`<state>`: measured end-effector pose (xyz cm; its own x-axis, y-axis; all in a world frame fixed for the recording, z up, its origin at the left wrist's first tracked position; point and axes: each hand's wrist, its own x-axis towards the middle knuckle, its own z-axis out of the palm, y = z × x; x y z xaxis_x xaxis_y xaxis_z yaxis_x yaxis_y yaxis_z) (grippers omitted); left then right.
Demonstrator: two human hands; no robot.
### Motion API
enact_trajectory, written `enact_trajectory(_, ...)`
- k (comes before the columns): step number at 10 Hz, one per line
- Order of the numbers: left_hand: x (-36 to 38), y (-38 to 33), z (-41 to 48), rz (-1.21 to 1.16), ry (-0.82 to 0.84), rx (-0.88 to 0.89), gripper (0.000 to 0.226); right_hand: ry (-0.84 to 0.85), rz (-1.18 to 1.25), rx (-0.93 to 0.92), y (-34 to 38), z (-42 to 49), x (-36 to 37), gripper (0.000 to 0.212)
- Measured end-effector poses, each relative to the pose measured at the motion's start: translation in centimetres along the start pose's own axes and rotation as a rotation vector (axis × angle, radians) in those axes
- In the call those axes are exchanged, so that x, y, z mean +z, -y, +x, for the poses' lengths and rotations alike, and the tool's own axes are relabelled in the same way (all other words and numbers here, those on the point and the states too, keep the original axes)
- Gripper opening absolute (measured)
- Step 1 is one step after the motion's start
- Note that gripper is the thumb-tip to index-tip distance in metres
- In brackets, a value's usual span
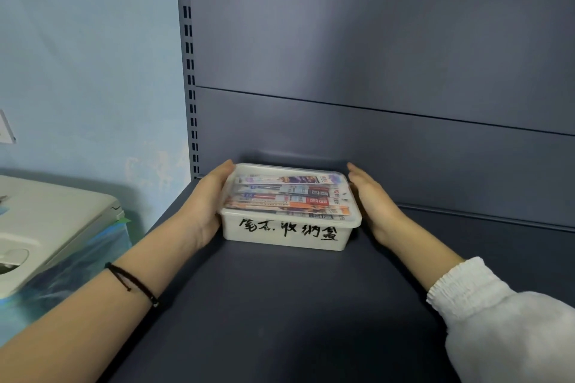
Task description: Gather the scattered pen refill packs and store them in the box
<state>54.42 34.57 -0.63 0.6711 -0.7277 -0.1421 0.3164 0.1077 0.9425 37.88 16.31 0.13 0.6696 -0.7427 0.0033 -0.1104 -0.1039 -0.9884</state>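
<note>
Pen refill packs in colourful wrappers (289, 197) were seen inside the lidded white plastic box (231, 235), set far back on the dark grey metal shelf (280, 305), long axis left to right. The left hand (205, 202) was pressed flat against its left end. The right hand (373, 199), fingers straight, was held just beside the right end.

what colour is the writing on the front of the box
Black, on the white front wall of the box, clearest in the head view.

Box (284, 242) front bears handwritten "笔芯 收纳盒".
</note>
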Motion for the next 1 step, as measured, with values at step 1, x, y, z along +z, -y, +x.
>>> enact_trajectory(1, -0.80, -0.41, -0.02, -0.008, -0.092, 0.012, 0.032, -0.030, 0.013, -0.011, 0.11, -1.26, -0.32, 0.036)
